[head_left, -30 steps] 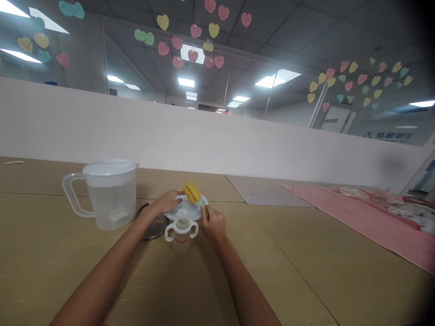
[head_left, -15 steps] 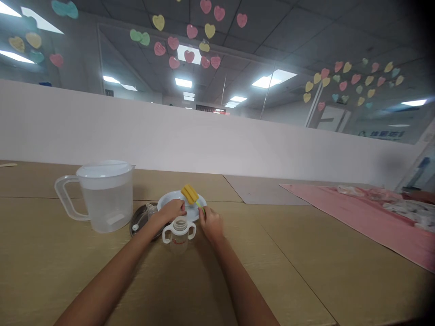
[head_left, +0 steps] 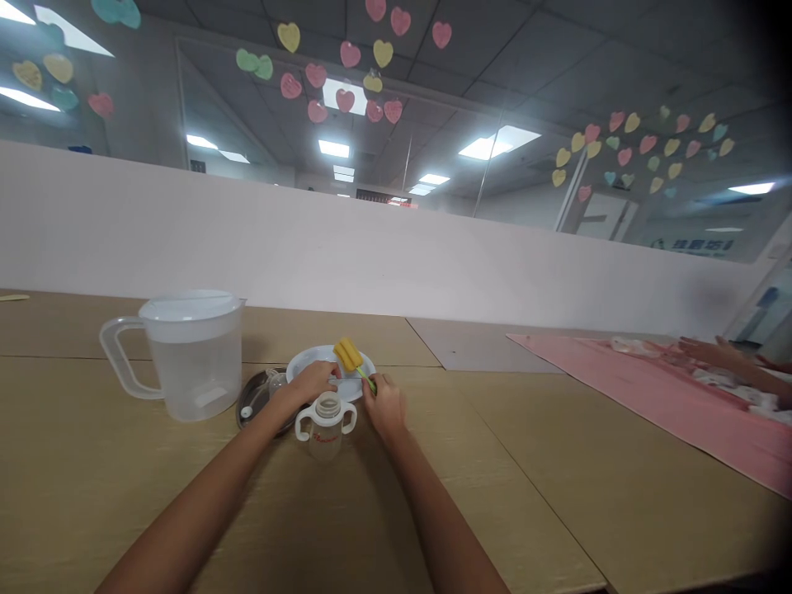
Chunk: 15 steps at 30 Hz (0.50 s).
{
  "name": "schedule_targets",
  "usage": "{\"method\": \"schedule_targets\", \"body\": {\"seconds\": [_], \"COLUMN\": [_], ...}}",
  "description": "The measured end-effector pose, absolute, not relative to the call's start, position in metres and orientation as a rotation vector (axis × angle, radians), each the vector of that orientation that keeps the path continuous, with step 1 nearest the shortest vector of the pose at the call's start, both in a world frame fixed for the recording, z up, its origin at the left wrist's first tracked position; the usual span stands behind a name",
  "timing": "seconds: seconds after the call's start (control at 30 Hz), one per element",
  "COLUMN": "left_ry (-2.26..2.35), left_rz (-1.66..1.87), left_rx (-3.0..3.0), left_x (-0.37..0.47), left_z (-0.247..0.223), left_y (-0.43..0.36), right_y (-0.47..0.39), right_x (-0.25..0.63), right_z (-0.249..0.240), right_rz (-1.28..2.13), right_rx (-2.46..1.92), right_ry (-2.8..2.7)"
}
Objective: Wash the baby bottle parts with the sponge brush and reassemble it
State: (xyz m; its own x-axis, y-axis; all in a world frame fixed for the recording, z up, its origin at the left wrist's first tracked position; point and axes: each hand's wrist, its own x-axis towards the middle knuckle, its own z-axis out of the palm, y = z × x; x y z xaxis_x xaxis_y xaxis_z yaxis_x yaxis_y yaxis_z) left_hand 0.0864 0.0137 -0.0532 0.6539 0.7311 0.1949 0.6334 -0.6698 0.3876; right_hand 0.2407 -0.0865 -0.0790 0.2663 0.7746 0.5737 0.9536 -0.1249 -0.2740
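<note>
My right hand [head_left: 384, 404] is closed around the green handle of a sponge bottle brush [head_left: 349, 354], whose yellow head points up and away over a white plate [head_left: 300, 360]. Over the plate's left part, my left hand [head_left: 314, 381] has its fingers curled together. A thin, faint rod-like line runs between the two hands; what the left fingers hold is too small to make out. In front of the hands, a clear baby bottle [head_left: 326, 441] with a white two-handled collar stands upright, uncapped. Partly behind my left arm lies a dark metal dish [head_left: 242, 415] with small bottle parts.
A lidded clear pitcher [head_left: 196, 371] of water stands at the left. On the right, a pink cloth [head_left: 594, 371] bears plastic-wrapped items, with another person's hands [head_left: 711, 353] over them. A low white wall [head_left: 371, 256] closes off the table's far side.
The yellow brush head has shifted slightly right and down, and the thin line between my hands shows more clearly. Another person's hands have come into view at the right.
</note>
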Motion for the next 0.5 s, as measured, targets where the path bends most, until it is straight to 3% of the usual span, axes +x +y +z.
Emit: {"method": "schedule_targets", "body": {"seconds": [0.5], "left_ry": [0.993], "left_rz": [0.548], "left_rx": [2.554], "left_x": [0.0825], "left_z": [-0.0579], "left_y": [0.0239], "right_y": [-0.0878], "right_x": [0.2413], "right_z": [-0.077], "right_rz": [-0.291], "right_rx": [-1.899], "right_ry": [-1.545]}}
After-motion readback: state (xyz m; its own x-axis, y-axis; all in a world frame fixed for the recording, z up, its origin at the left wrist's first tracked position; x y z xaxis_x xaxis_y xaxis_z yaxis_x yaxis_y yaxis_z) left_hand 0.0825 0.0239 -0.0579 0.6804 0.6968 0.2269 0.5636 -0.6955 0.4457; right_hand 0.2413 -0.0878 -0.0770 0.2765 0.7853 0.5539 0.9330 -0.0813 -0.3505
